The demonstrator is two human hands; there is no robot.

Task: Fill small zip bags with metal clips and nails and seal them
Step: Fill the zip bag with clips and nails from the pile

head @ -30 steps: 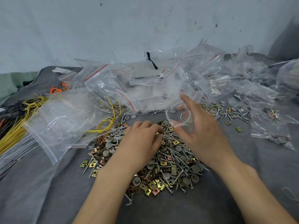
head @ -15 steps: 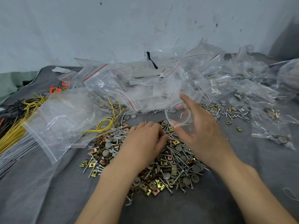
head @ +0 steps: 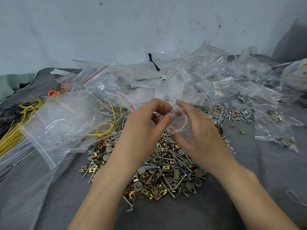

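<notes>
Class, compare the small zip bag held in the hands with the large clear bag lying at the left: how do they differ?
The small zip bag is held up by both hands over the hardware pile; the large bag lies flat on the grey cloth. The small zip bag is far smaller. Its red zip line shows clearly; the large bag's looks paler. Both are clear plastic.

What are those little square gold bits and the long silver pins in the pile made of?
Square clips: apparently thin folded metal, with a yellowish, slightly iridescent plated sheen. Nails: probably steel, bright silvery finish with glints. Round caps: matte grey, possibly plastic.
</notes>
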